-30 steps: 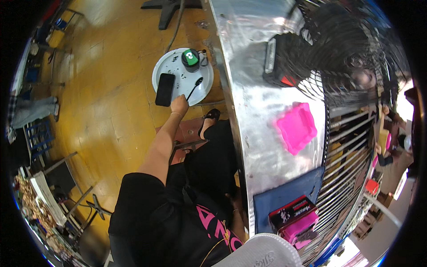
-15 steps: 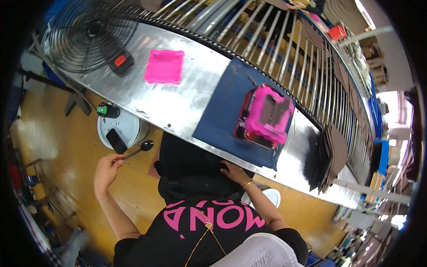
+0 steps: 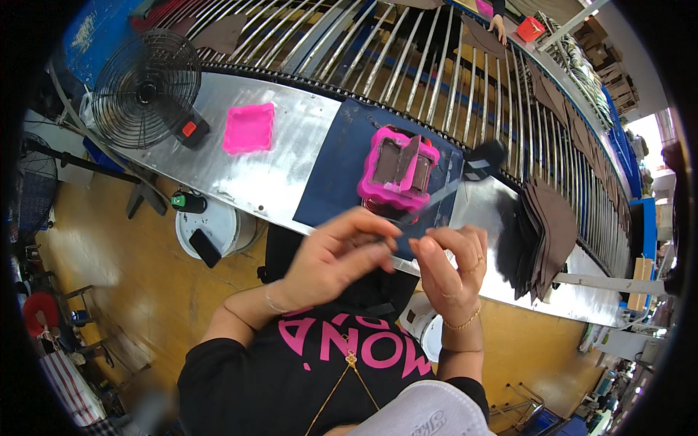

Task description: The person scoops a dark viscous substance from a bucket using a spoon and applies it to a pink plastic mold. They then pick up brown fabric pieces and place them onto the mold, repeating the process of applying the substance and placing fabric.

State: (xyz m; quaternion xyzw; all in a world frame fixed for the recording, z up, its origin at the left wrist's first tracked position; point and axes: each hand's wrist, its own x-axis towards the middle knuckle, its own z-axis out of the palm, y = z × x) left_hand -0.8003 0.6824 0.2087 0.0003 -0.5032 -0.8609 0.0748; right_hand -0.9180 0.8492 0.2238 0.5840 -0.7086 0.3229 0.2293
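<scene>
In front of my chest, my left hand (image 3: 338,251) has thumb and fingers pinched together. From its fingertips the blurred handle of a black spoon (image 3: 483,160) runs up to the right, its bowl over the table. Beside it my right hand (image 3: 451,269) is also pinched, fingertips almost meeting the left ones; whatever it holds is too small to tell. Beyond the hands a pink scalloped tray (image 3: 371,171) holds dark brown pieces, with a pink strip across them. It rests on a dark blue mat (image 3: 327,167). Another pink scalloped tray (image 3: 249,128) sits farther left on the metal table.
A roller conveyor (image 3: 407,73) runs behind the metal table (image 3: 196,167). A black wire fan (image 3: 145,87) stands at the left end, and stacked brown sheets (image 3: 545,232) at the right. A phone (image 3: 205,248) lies on a white bucket (image 3: 233,225). Another person's hand (image 3: 498,29) is at the far side.
My left hand has come from the lower left to the middle, bringing the spoon over the table. My right hand has risen from my lap to meet it. The view has shifted slightly.
</scene>
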